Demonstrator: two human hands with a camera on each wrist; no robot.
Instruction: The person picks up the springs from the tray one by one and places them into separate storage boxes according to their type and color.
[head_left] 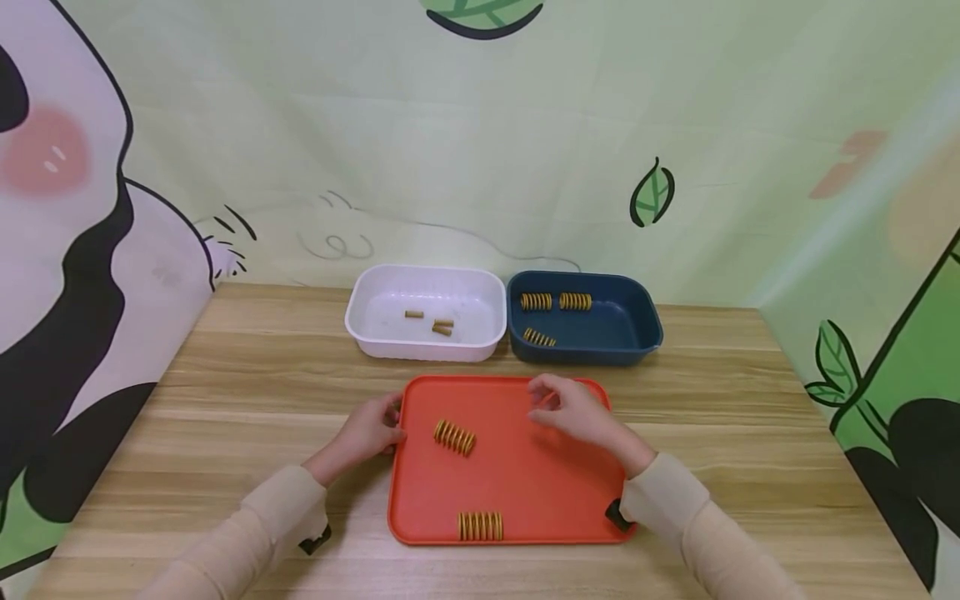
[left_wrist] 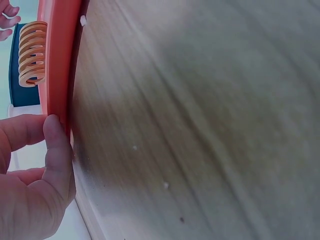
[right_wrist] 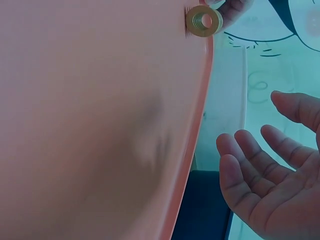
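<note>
My left hand (head_left: 369,429) is at the left edge of a red tray (head_left: 540,492), and in the left wrist view its thumb and finger (left_wrist: 30,131) pinch the rim. Over the tray's far right part hovers my right hand (head_left: 572,408), fingers apart and loosely bent, holding nothing. Two golden coil springs lie on the tray: one spring (head_left: 454,437) slanted near the left hand, another spring (head_left: 480,527) along the near edge. The right wrist view catches a spring (right_wrist: 204,21) end-on, close to the left hand's fingers (right_wrist: 235,11).
Behind the tray stand two bins side by side. The white bin (head_left: 427,353) contains several short, small brass-coloured rods (head_left: 414,314). Inside the dark blue bin (head_left: 600,354) are three coil springs (head_left: 575,302). A printed cloth (head_left: 450,167) hangs behind the wooden table (head_left: 247,400).
</note>
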